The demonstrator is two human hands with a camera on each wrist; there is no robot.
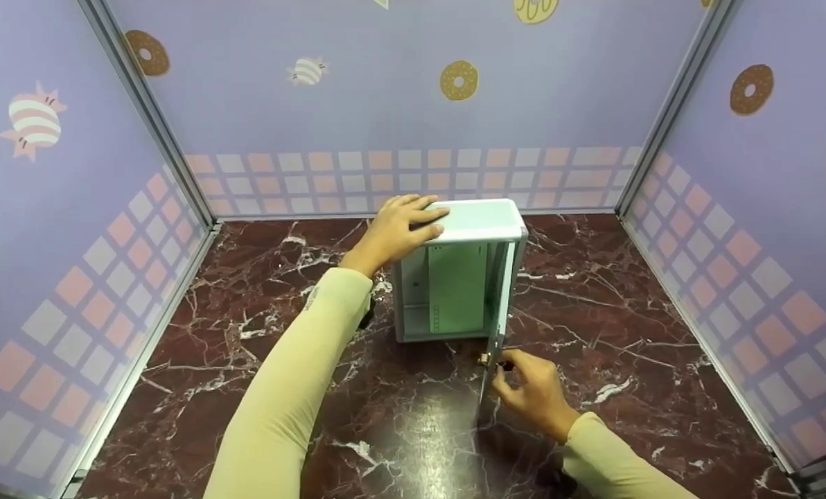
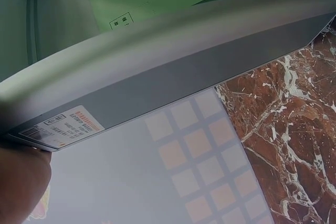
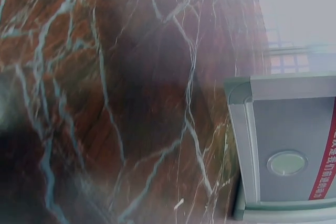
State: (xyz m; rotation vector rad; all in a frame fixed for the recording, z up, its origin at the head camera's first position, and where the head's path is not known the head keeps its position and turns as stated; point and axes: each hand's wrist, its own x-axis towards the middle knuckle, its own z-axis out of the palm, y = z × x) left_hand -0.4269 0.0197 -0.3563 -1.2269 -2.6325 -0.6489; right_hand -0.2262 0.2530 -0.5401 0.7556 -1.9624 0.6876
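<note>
A small silver-framed metal box (image 1: 475, 220) stands upright on the marbled table, its hinged door (image 1: 504, 298) swung out towards me. My left hand (image 1: 402, 225) rests on the box's top at the left, fingers spread over it. With thumb and forefinger, my right hand (image 1: 534, 388) pinches a small dark key-like piece (image 1: 506, 366) at the door's free edge. A brass lock part (image 1: 484, 358) sticks out on the door's inner side. Inside the box is a green sheet (image 1: 454, 287), whose print shows in the left wrist view. The right wrist view does not show the right hand.
Dark red marbled tabletop (image 1: 614, 312) surrounds the box. Lilac panels with pink and white squares enclose it at the back (image 1: 357, 125) and sides. A printed label (image 2: 63, 127) is stuck to the box. One outer face has a round inset (image 3: 287, 162) and a red strip (image 3: 325, 166).
</note>
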